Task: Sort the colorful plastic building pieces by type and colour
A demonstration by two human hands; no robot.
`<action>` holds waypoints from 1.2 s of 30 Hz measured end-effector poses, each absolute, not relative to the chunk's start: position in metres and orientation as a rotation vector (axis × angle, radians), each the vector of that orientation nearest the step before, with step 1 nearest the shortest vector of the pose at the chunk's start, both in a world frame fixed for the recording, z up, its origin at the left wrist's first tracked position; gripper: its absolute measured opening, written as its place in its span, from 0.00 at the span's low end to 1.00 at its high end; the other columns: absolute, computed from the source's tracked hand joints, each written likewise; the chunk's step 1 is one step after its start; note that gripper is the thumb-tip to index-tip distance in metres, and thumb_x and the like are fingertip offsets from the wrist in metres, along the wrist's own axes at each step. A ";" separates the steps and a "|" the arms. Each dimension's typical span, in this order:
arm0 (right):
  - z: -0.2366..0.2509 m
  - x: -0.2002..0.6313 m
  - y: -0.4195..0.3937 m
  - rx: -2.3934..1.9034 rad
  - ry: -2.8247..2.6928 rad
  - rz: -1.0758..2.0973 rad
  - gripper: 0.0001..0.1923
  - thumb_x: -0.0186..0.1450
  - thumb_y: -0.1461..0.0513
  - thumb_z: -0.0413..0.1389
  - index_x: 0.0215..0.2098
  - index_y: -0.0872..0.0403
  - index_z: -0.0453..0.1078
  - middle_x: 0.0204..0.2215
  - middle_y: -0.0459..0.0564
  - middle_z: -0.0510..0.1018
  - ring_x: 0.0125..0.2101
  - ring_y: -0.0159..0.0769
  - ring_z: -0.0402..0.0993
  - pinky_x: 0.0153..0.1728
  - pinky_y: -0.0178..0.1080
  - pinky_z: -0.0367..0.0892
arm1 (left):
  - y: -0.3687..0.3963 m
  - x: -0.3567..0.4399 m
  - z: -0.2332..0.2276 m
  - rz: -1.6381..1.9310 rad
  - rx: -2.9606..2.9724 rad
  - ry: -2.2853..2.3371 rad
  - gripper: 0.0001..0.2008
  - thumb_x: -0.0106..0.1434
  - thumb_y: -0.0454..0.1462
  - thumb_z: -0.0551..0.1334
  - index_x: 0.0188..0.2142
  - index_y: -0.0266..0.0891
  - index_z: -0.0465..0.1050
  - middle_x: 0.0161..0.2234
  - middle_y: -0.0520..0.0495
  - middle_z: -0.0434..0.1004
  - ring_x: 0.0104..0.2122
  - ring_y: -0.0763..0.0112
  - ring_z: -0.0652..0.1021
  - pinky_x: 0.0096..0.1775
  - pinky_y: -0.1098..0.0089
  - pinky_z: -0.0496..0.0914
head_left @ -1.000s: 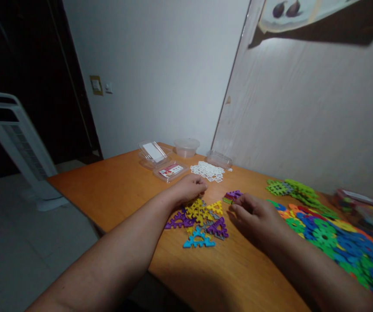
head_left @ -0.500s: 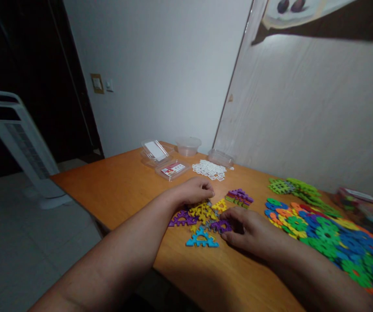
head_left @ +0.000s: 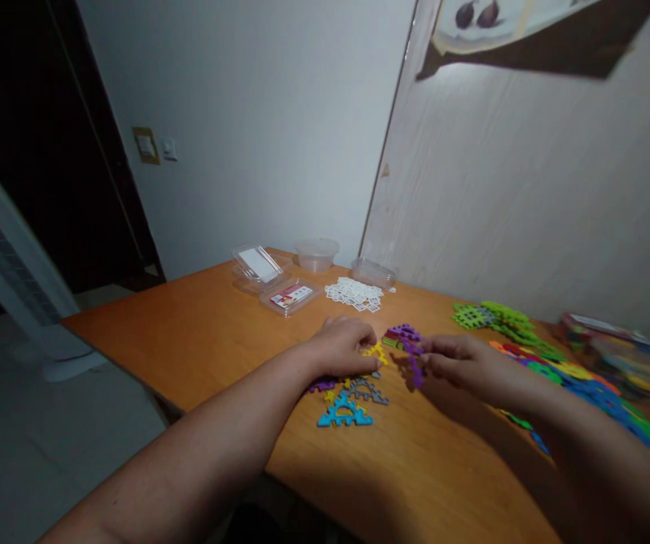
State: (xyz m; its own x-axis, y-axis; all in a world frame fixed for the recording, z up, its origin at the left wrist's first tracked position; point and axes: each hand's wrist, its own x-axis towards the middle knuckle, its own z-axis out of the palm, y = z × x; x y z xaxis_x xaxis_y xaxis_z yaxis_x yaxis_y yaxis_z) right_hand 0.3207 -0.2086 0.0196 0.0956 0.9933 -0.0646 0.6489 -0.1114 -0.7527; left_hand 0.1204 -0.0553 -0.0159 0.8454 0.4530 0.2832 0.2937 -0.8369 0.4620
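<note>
Two bare hands over an orange-brown wooden table [head_left: 205,332], both busy in a small scatter of flat plastic triangle pieces. Left hand [head_left: 341,347] lying knuckles-up, fingers curled down onto a yellow notched plastic triangle [head_left: 376,352] right at its fingertips; touching it for sure, but can't tell whether actually pinching it. Right hand [head_left: 461,363] just across from the left, fingers pinched shut around a purple notched plastic triangle [head_left: 414,367], lifted a bit and tilted on edge, hanging between the two hands.

Under and just below the left hand: another purple triangle piece [head_left: 321,386] peeking out beneath the wrist, a grey triangle piece [head_left: 368,391] flat on the wood, and a light-blue triangle piece [head_left: 344,414] nearest the body. Just beyond the fingertips of both hands, a small stack of purple and mixed-colour pieces [head_left: 403,333].

Farther out past the left hand: a pile of white lattice pieces [head_left: 354,293], plus clear plastic containers [head_left: 280,281], one with a red-and-white label inside. Off to the outside of the right hand, a row of green lattice pieces [head_left: 495,316] and a big blurry spread of blue, green and orange pieces [head_left: 597,393] running along the forearm. Way off on the left-arm side, a white tower fan [head_left: 7,272] on the floor.
</note>
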 end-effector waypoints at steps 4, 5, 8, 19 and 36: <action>0.007 0.326 -0.214 -1.829 -1.517 1.075 0.13 0.59 0.53 0.59 0.29 0.53 0.79 0.22 0.47 0.78 0.19 0.31 0.63 0.20 0.34 0.57 | -0.056 0.122 -0.019 0.539 2.630 0.564 0.14 0.52 0.45 0.69 0.37 0.43 0.77 0.36 0.47 0.78 0.38 0.59 0.73 0.41 0.66 0.63; 0.002 0.326 -0.215 -1.832 -1.494 1.070 0.12 0.59 0.53 0.60 0.30 0.53 0.79 0.22 0.47 0.77 0.18 0.31 0.63 0.19 0.34 0.57 | -0.056 0.123 -0.019 0.530 2.636 0.567 0.13 0.52 0.44 0.69 0.37 0.43 0.77 0.35 0.47 0.78 0.38 0.59 0.73 0.41 0.66 0.63; -0.013 0.323 -0.214 -1.869 -1.508 0.904 0.09 0.58 0.57 0.60 0.33 0.52 0.79 0.22 0.45 0.77 0.20 0.31 0.65 0.21 0.34 0.59 | -0.056 0.123 -0.018 0.499 2.646 0.581 0.11 0.53 0.42 0.67 0.37 0.43 0.77 0.34 0.48 0.78 0.36 0.61 0.73 0.39 0.68 0.62; -0.034 0.318 -0.227 -1.892 -1.484 0.340 0.10 0.65 0.57 0.53 0.36 0.53 0.74 0.28 0.48 0.78 0.28 0.37 0.71 0.29 0.38 0.63 | -0.057 0.123 -0.015 0.540 2.422 0.629 0.09 0.52 0.36 0.65 0.35 0.42 0.74 0.29 0.53 0.74 0.29 0.70 0.71 0.30 0.72 0.58; -0.038 0.277 -0.213 -1.356 -0.982 0.813 0.20 0.61 0.47 0.62 0.43 0.52 0.71 0.30 0.49 0.80 0.30 0.37 0.76 0.27 0.36 0.66 | -0.077 0.126 -0.013 0.427 1.687 0.197 0.15 0.55 0.36 0.68 0.40 0.37 0.66 0.28 0.55 0.68 0.26 0.79 0.70 0.29 0.76 0.63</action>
